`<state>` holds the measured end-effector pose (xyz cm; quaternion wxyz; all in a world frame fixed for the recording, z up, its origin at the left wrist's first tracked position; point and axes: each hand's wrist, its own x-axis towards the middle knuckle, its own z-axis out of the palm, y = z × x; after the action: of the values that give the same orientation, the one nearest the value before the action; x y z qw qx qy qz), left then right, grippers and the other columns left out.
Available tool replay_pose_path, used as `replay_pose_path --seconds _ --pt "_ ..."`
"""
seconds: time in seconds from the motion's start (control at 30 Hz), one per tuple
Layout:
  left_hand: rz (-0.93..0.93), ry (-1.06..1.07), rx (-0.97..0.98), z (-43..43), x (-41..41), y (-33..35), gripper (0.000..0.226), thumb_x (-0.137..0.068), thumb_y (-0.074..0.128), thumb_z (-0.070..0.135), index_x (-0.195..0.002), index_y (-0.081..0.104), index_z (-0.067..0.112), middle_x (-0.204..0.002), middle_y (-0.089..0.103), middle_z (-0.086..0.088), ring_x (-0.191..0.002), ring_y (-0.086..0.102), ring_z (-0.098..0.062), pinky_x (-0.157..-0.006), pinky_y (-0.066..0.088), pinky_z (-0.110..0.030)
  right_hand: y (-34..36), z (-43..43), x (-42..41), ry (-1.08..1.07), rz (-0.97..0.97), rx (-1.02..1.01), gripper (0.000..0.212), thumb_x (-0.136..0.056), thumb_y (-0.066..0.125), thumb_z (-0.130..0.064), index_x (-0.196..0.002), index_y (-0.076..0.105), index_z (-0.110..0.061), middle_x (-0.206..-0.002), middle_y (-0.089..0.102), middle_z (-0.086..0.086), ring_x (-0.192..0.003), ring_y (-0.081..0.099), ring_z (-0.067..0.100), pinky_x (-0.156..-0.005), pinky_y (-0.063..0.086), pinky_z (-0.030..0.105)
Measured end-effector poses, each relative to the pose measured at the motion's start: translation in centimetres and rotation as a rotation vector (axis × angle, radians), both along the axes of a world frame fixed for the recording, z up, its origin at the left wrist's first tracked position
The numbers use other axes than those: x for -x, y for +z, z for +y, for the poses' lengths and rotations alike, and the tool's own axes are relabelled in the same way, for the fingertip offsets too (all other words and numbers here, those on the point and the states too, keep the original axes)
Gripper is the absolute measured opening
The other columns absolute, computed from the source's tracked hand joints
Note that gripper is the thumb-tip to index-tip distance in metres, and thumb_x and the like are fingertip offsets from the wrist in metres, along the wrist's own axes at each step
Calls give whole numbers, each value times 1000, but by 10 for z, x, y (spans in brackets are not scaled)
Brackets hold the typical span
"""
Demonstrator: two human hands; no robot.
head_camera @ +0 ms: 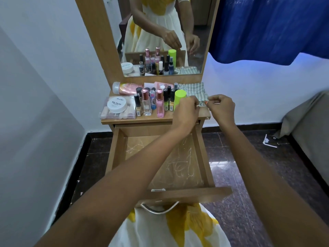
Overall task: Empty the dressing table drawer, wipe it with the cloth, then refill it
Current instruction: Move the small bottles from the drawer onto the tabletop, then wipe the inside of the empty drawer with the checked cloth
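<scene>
You are pinching cloth (193,90) near edge on desk (160,120), left hand (187,108) and right hand (221,106) fingers curling onto it; emptied drawer (201,148) lying open below, toward you

Wooden drawer (114,154) pulled open, empty, striped cloth (194,90) on tabletop (156,119) beside bottles (153,102)

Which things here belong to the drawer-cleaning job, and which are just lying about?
Job: the open, emptied drawer; striped cloth; cosmetics set out on the tabletop; left hand and right hand, both pinching the cloth's edge.
Lying about: blue curtain; paper scrap on the floor.
</scene>
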<state>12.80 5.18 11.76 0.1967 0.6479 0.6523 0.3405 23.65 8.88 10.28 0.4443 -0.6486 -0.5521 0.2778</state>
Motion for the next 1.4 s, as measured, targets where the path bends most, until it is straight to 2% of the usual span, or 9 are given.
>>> replay_pose_path --seconds 0.13,0.27,0.43,0.53,0.63,0.83,1.03,1.17,1.4 --pt "78 -85 19 13 -22 -13 32 -88 46 -7 -117 57 1 -114 63 -20 -105 60 -34 -86 50 -42 -9 16 -14 -41 122 108 23 -82 65 -7 -102 64 2 -103 67 18 -84 57 18 -84 52 30" --pt "180 -139 39 32 -34 -26 38 -85 45 -11 -121 51 0 -123 53 -18 -114 51 -32 -86 41 -35 -18 37 -25 -72 245 222 27 -81 68 -11 -104 64 3 -105 65 18 -89 58 19 -95 51 39" --pt "332 -157 39 54 -36 -40 54 -89 42 -9 -140 28 0 -148 29 -16 -142 20 -26 -114 16 -27 -25 72 -27 -67 412 345 27 -79 70 -13 -99 66 4 -109 66 21 -88 57 19 -90 50 31" --pt "357 -141 31 67 -34 -48 51 -88 42 -9 -138 32 -2 -144 35 -20 -139 25 -31 -116 12 -34 -26 91 -23 -29 448 410 31 -79 72 -18 -100 65 4 -100 61 13 -94 58 18 -86 49 26" --pt "376 -99 29 76 -33 -54 45 -81 48 -8 -125 48 1 -129 50 -16 -128 39 -30 -117 11 -38 -27 103 -15 16 459 460 25 -77 74 -19 -89 61 -3 -95 60 12 -78 60 18 -69 53 25" --pt "168 51 -32 85 -35 -65 36 -84 44 -7 -114 61 3 -116 62 -15 -111 54 -29 -107 27 -35 -37 115 -9 -42 346 465 27 -71 78 -12 -63 53 -6 -108 65 25 -85 60 26 -84 54 41" --pt "98 56 -68 84 -39 -66 32 -84 46 -5 -107 65 4 -106 67 -14 -103 59 -30 -108 31 -40 -38 108 -16 -20 397 496 15 -77 69 -6 -70 56 -3 -79 59 12 -60 55 16 -57 48 24" --pt "94 20 -81 71 -43 -63 30 -87 48 -3 -111 65 5 -109 68 -12 -104 59 -28 -104 36 -38 -35 95 -25 -15 431 530 10 -80 63 -7 -74 55 -6 -70 57 5 -60 56 13 -47 48 19" --pt "156 -55 -140 36 -51 -61 24 -85 54 1 -104 69 5 -102 71 -13 -95 63 -32 -89 45 -36 -37 65 -46 34 420 564 13 -84 58 -5 -72 56 -11 -72 58 5 -63 57 15 -53 49 23"
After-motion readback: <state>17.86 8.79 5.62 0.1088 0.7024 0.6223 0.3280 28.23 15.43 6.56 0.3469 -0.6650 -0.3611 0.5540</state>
